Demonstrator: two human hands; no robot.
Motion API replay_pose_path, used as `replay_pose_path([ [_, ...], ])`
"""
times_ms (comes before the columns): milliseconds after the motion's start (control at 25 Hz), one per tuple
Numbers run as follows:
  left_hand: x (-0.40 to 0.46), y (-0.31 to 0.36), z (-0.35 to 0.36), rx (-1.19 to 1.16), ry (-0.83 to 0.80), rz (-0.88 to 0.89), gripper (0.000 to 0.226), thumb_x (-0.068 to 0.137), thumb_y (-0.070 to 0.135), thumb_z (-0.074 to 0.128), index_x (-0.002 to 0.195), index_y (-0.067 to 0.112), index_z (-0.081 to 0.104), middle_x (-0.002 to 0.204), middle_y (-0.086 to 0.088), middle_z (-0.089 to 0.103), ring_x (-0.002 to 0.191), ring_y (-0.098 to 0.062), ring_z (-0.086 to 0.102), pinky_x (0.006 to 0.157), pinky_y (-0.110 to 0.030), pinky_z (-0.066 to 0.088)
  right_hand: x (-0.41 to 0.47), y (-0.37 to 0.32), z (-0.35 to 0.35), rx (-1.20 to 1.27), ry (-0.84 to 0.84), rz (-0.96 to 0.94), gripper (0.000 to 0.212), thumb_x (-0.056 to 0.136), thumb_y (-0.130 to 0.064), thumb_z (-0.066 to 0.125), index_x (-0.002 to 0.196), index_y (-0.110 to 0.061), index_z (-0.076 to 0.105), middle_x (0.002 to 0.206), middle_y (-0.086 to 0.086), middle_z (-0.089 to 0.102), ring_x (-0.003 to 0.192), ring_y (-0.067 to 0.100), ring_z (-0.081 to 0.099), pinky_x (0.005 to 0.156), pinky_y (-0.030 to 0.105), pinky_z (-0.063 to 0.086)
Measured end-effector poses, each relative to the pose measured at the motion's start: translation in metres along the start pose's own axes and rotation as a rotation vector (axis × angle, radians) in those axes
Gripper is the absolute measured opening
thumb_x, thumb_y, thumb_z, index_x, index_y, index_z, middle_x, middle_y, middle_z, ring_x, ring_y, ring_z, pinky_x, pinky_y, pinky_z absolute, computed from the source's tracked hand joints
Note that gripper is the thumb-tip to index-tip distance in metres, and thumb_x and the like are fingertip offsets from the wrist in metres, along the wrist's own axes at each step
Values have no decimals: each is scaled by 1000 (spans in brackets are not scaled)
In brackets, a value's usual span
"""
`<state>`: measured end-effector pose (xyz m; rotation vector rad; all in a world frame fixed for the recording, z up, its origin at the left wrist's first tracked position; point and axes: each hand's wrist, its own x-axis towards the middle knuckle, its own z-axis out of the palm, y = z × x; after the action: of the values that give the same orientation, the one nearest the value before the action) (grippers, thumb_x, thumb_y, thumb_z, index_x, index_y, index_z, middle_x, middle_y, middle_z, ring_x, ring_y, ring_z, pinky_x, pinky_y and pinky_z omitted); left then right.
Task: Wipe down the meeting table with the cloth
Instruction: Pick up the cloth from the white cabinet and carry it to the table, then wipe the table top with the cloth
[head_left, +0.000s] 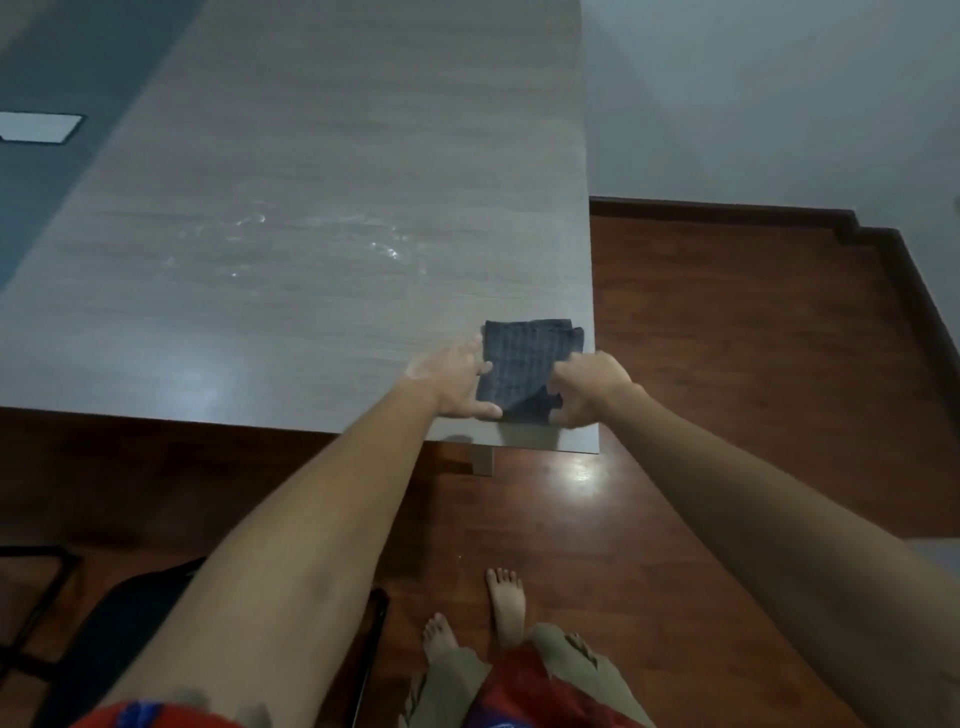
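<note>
The folded dark grey ribbed cloth lies between both hands at the grey wood-grain table's near right corner, left hand flat-fingered on its left edge, right hand pinching its near right corner.

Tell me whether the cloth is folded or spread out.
Folded. The cloth lies as a compact square near the table corner, with layered edges showing at its right side.

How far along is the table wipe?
Partly done, by the look of it: wet streaks shine mid-table. In hand: the left hand lies against the folded dark cloth at the near right corner while the right hand pinches its edge. Left: the far end and near left show no streaks.
</note>
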<state>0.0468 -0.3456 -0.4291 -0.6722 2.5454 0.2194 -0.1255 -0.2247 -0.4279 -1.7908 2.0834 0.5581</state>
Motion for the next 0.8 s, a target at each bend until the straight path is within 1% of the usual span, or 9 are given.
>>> replay_pose_path([
  [40,-4,-4,10,-26,12,-4,84,91,70,45,154,16,35,165,-12,13,148,-29,26,119,-42,27,-2,-5,12,32,8,26,30,86,-45,61,95,-18,72,88,2,69,85,24,65,75,33,54],
  [120,-8,-15,26,-76,66,-37,81,96,66,37,155,11,28,166,-14,8,151,-29,18,122,-41,20,-1,-15,29,129,127,94,31,90,-39,54,101,-14,70,98,7,70,99,26,61,85,37,50],
  [200,-6,-27,43,-181,131,-103,74,102,55,32,156,7,21,166,-15,5,153,-27,9,124,-40,11,6,-28,42,214,243,162,35,97,-34,47,120,-12,62,121,11,67,118,28,54,96,42,45],
  [280,-3,-36,62,-277,198,-174,71,104,50,30,158,8,13,167,-14,1,154,-26,2,125,-41,6,16,-43,53,334,318,222,47,102,-34,44,144,-15,48,150,13,49,140,32,39,113,46,35],
  [360,0,-40,81,-271,251,-224,72,104,51,24,159,10,2,166,-13,-6,154,-26,-5,125,-41,0,32,-53,58,395,344,269,57,104,-41,42,157,-23,32,165,14,25,153,36,18,123,54,17],
  [440,7,-47,101,-257,298,-266,73,102,53,14,157,11,-8,165,-12,-14,153,-24,-12,125,-41,-4,59,-58,65,419,329,302,63,103,-54,36,161,-35,20,170,13,7,156,39,1,122,63,2],
  [520,12,-48,119,-241,336,-283,74,101,56,6,156,10,-13,165,-12,-16,152,-22,-15,124,-41,-6,85,-57,73,400,328,349,68,98,-67,25,161,-43,12,171,12,-3,155,40,-9,117,70,-5],
  [680,23,-54,140,-214,435,-320,80,98,60,7,156,8,-11,164,-11,-17,153,-21,-15,124,-41,-6,134,-33,78,308,447,363,76,92,-75,16,161,-44,8,170,13,-2,156,40,-6,117,73,-3],
  [800,24,-53,143,-206,435,-304,81,97,60,4,156,6,-12,163,-12,-20,152,-21,-18,124,-41,-8,142,-25,75,295,445,357,75,93,-75,16,161,-43,6,171,13,-2,156,39,-4,118,71,-1],
])
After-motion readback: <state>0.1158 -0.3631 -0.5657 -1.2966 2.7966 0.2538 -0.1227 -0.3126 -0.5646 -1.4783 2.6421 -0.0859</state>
